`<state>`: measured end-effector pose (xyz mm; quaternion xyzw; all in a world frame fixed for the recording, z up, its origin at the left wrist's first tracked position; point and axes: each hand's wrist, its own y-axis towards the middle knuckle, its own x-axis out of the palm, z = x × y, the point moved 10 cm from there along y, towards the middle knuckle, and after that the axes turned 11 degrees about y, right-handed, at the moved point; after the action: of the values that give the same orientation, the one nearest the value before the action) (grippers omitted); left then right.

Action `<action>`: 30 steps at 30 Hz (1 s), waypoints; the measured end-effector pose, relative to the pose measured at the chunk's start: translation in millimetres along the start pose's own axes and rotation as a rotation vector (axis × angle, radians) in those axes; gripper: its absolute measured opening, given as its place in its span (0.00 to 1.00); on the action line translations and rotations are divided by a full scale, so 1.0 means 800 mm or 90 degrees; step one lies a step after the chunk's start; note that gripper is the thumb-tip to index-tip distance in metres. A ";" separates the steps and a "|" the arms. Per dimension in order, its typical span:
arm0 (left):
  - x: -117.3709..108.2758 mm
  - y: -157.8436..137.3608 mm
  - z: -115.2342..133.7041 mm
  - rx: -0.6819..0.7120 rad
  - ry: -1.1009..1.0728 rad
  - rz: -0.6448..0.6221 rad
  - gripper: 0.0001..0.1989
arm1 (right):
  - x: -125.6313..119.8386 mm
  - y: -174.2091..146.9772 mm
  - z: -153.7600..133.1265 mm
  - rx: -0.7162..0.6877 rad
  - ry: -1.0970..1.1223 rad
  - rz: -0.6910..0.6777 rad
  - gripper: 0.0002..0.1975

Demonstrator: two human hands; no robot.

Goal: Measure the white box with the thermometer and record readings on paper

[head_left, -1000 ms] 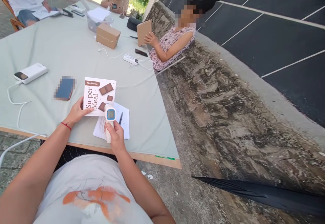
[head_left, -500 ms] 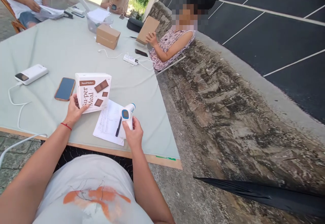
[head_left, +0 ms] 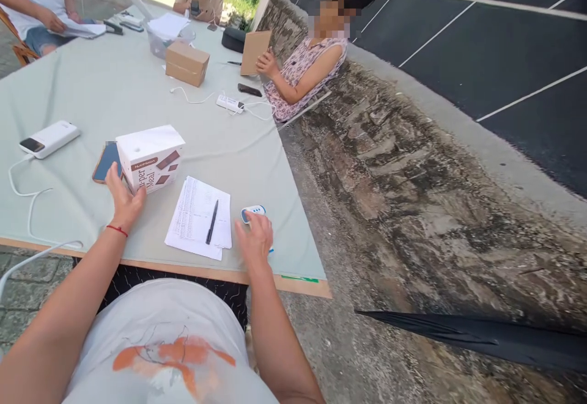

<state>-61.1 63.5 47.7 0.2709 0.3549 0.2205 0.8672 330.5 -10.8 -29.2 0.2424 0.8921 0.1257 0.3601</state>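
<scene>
My left hand [head_left: 125,199] is at the near left corner of a white and brown "Su-per Meal" box [head_left: 153,175], which stands on the table. Its fingers are spread along the box's left side, and the thumb is by the lower front edge. My right hand [head_left: 255,236] is over a white and blue infrared thermometer [head_left: 255,211] lying on the table, fingers apart and partly covering it. Between my hands lie printed sheets [head_left: 190,214] with a black pen [head_left: 212,222] on them. A phone [head_left: 106,162] lies partly behind the box.
A white power bank [head_left: 49,139] with a cable is at the left. Farther back are a cardboard box [head_left: 187,65], a plastic bin [head_left: 158,43] of papers and a white power strip [head_left: 230,104]. Three other people sit around the table; one holds a cardboard piece [head_left: 255,52].
The box has moved from in front of my left hand down onto the table, off the papers. The thermometer has gone from upright in my right hand to lying on the table, right of the papers.
</scene>
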 end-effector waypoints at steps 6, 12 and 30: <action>-0.031 -0.020 0.045 0.129 0.119 0.141 0.41 | 0.077 0.007 -0.043 0.063 0.073 -0.179 0.23; 0.013 -0.048 0.103 0.320 0.113 -0.010 0.28 | 0.091 0.008 -0.054 0.037 0.108 -0.218 0.25; 0.120 -0.108 0.106 0.438 0.233 -0.565 0.33 | 0.100 0.082 -0.070 0.042 0.363 -0.086 0.12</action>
<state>79.8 26.6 -3.2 0.3194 0.6295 -0.2480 0.6635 263.8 84.0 -9.8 0.1487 0.9750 0.1352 0.0946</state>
